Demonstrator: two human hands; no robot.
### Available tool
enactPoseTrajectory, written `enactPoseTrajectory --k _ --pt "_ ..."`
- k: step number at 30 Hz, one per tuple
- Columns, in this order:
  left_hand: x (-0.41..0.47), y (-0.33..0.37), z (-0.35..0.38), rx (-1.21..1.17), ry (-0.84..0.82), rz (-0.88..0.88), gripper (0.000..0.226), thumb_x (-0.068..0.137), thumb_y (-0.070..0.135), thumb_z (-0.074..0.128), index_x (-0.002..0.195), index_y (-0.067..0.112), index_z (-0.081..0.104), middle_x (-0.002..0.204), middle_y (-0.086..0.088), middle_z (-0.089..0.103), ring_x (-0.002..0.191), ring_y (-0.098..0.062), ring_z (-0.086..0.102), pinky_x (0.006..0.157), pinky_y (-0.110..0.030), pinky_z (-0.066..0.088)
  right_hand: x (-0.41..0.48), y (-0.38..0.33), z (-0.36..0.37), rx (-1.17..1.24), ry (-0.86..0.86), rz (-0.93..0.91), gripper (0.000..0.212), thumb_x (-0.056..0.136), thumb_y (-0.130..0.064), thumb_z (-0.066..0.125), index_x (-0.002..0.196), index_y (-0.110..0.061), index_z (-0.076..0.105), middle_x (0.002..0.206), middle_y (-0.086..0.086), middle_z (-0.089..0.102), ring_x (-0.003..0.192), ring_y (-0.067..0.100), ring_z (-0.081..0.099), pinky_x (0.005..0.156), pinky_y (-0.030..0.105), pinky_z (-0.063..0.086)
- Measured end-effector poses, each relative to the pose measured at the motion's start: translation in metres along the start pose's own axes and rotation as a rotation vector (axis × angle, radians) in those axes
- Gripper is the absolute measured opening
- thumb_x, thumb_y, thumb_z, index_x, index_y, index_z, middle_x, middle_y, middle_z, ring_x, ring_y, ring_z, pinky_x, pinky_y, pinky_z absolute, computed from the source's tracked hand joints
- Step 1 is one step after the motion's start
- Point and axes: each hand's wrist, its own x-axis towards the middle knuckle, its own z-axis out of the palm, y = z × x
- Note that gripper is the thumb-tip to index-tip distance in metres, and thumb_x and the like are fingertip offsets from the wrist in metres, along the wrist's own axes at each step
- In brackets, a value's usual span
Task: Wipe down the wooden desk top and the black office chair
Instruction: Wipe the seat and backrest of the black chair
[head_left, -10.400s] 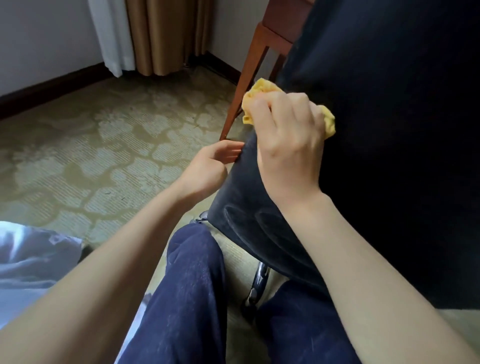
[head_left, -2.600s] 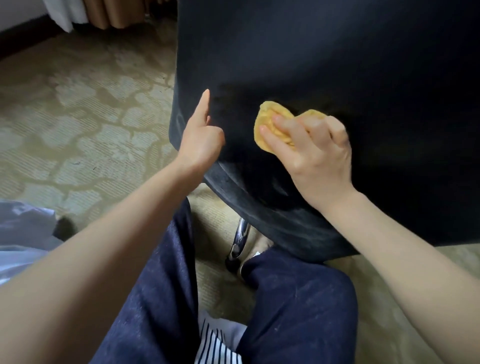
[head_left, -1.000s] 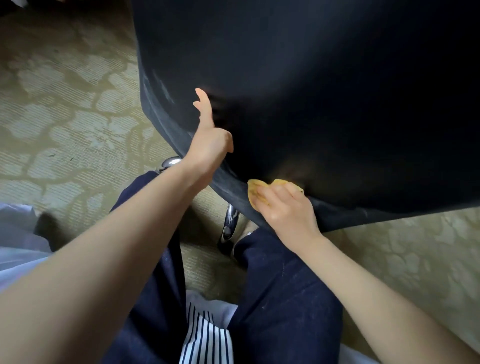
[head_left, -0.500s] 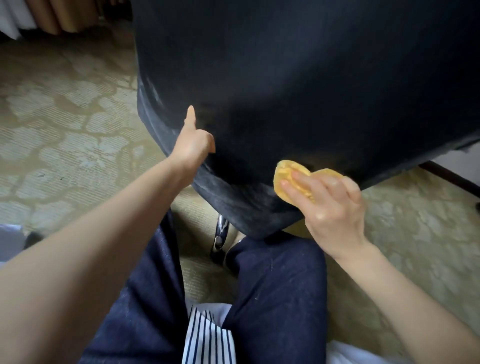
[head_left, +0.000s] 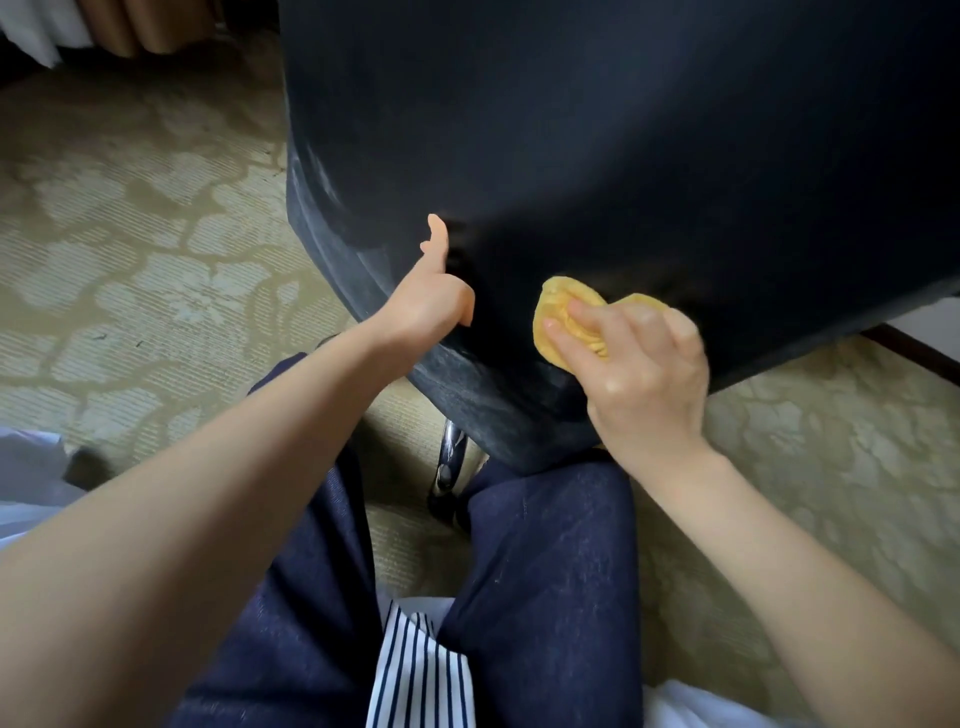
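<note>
Navy trousers (head_left: 545, 571), white-and-navy striped shirt (head_left: 421, 670)

The black chair (head_left: 623, 156) runs off the frame at 12 and 3 o'clock, so I can't make out its whole shape; its base is hidden under the seat but for one chrome leg (head_left: 449, 457) near 6 o'clock; most of the yellow cloth (head_left: 556, 317) lies under my right hand (head_left: 639, 374); my left hand (head_left: 426, 306) shows edge-on, far fingers hidden; the curtains (head_left: 130, 26) at 11 o'clock are cut off.
</note>
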Motion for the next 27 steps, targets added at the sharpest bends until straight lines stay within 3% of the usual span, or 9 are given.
enactPoseTrajectory --k 2,7,11,14,19,23,27 --pt "0.001 -0.001 -0.002 0.023 -0.025 -0.004 0.1 0.076 -0.014 0.04 0.149 0.032 -0.01 0.159 0.003 -0.005 0.146 -0.018 0.005 0.111 -0.027 0.018 -0.014 -0.011 0.017 0.014 -0.083 -0.043 0.035 0.094 0.001 0.044 0.104 -0.014 0.073 0.096 0.007 0.07 0.087 0.024 0.058 0.083 0.036 0.04" --pt "0.001 0.001 -0.005 0.11 -0.087 -0.017 0.111 0.062 0.006 0.048 0.147 0.032 -0.018 0.159 0.004 -0.009 0.145 -0.014 0.003 0.116 -0.034 0.02 -0.042 -0.039 0.054 0.04 -0.23 -0.115 0.018 0.085 -0.006 0.067 0.101 -0.01 0.073 0.086 0.004 0.067 0.077 0.021 0.06 0.083 0.033 0.041" --pt "0.002 -0.001 -0.005 0.132 -0.144 -0.024 0.111 0.065 0.005 0.049 0.145 0.033 -0.023 0.159 0.003 -0.012 0.145 -0.016 0.005 0.117 -0.036 0.018 -0.056 -0.05 0.066 0.042 -0.379 -0.21 0.02 0.075 -0.006 0.072 0.095 -0.008 0.073 0.084 0.004 0.066 0.077 0.02 0.059 0.084 0.032 0.038" --pt "0.0 -0.002 -0.002 0.148 -0.135 -0.025 0.115 0.059 0.011 0.049 0.144 0.034 -0.024 0.159 0.003 -0.01 0.143 -0.016 0.014 0.115 -0.039 0.024 -0.067 -0.045 0.061 0.063 -0.467 -0.318 0.027 0.07 -0.012 0.078 0.096 -0.011 0.074 0.086 0.001 0.068 0.082 0.018 0.062 0.088 0.031 0.045" --pt "-0.001 -0.001 -0.001 0.14 -0.123 -0.022 0.114 0.059 0.011 0.049 0.145 0.033 -0.023 0.159 0.002 -0.01 0.145 -0.018 0.004 0.117 -0.041 0.019 -0.081 -0.008 0.028 0.125 -0.374 -0.274 0.029 0.084 -0.005 0.068 0.112 -0.011 0.07 0.109 0.004 0.069 0.093 0.019 0.063 0.091 0.032 0.047" --pt "-0.001 -0.005 -0.004 0.128 -0.111 -0.01 0.109 0.068 0.003 0.05 0.146 0.033 -0.019 0.159 0.003 -0.008 0.146 -0.018 0.004 0.117 -0.039 0.02 -0.073 0.031 -0.012 0.029 -0.191 -0.222 0.028 0.081 -0.001 0.068 0.105 -0.013 0.074 0.105 0.006 0.071 0.098 0.021 0.051 0.087 0.034 0.039" --pt "0.001 -0.006 -0.004 0.11 -0.107 0.01 0.103 0.077 -0.006 0.046 0.147 0.034 -0.018 0.159 0.005 -0.009 0.146 -0.017 0.0 0.118 -0.04 0.018 -0.045 0.059 -0.049 -0.094 -0.011 -0.166 0.023 0.084 -0.007 0.072 0.104 -0.018 0.075 0.103 0.003 0.072 0.094 0.021 0.051 0.079 0.035 0.036"
